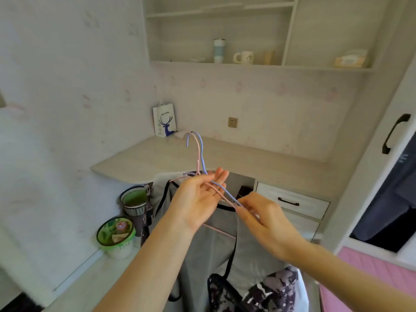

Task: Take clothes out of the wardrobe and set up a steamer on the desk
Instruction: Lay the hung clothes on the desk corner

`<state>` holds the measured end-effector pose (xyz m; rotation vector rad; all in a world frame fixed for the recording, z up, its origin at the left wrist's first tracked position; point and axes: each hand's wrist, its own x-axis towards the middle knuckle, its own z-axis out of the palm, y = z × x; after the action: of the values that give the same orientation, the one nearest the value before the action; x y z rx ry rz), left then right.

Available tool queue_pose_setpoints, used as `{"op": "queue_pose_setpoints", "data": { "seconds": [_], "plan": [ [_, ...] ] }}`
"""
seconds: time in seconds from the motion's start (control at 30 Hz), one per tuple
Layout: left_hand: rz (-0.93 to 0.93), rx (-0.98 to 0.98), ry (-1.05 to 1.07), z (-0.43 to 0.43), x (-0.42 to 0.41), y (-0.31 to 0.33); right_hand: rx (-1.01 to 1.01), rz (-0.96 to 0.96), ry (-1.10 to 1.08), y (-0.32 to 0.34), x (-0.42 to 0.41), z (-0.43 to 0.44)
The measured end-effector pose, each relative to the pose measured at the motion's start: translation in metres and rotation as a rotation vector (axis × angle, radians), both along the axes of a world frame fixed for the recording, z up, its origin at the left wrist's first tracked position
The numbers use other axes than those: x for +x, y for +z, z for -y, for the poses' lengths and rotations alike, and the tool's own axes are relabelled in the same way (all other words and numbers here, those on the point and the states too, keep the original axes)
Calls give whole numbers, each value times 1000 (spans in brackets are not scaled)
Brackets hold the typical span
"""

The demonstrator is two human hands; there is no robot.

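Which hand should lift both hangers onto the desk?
Probably left hand: open palm under necks of pink and lilac wire hangers, nearer pale wooden desk. Right hand only pinches their arms.

A: Where is the left hand (200, 199)?
B: Just up and left of the grip, palm turned up, fingers straight, with the 2 hangers (226, 192) lying across them.
A: And the right hand (265, 219)?
B: It makes the grip, thumb and fingertips pinching both wires. The bare left forearm (146, 255) and right forearm (349, 273) converge on it.
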<state>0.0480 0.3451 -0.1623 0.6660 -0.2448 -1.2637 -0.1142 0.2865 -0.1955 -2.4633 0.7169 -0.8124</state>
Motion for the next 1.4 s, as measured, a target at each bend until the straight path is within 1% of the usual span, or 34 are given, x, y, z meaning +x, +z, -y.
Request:
{"op": "queue_pose_setpoints", "data": {
  "seconds": [0.07, 0.2, 0.37, 0.4, 0.67, 0.8, 0.87, 0.97, 1.1, 1.17, 1.23, 1.3, 1.37, 1.4],
  "plan": [
    [15, 27, 17, 3, 24, -6, -88, -78, 20, -6, 22, 5],
    [8, 70, 41, 8, 59, -18, -251, -166, -33, -17, 63, 12],
    [10, 89, 87, 21, 90, -24, -347, -262, -93, -36, 108, 23],
    [13, 97, 90, 26, 96, -24, -365, -258, -96, -41, 116, 28],
    [11, 91, 125, 79, 145, -36, -193, -100, -58, -60, 172, 101],
    [17, 77, 133, 116, 175, -40, -184, -81, -24, -60, 204, 153],
    [52, 77, 152, 136, 191, -40, -201, -79, -9, -57, 220, 181],
    [193, 117, 173, 160, 215, -40, -209, -101, 23, -51, 244, 222],
    [412, 222, 251, 174, 248, -40, -201, -108, 72, -44, 275, 270],
    [543, 286, 335, 176, 266, -40, -231, -94, 90, -43, 290, 290],
    [678, 341, 478, 176, 284, -40, -246, -100, 96, -43, 305, 307],
    [865, 395, 656, 177, 306, -46, -245, -107, 102, -43, 321, 321],
    [1133, 491, 802, 181, 332, -54, -242, -105, 110, -41, 336, 333],
    [1271, 544, 827, 183, 347, -60, -238, -110, 116, -40, 344, 338]
  ]
}}
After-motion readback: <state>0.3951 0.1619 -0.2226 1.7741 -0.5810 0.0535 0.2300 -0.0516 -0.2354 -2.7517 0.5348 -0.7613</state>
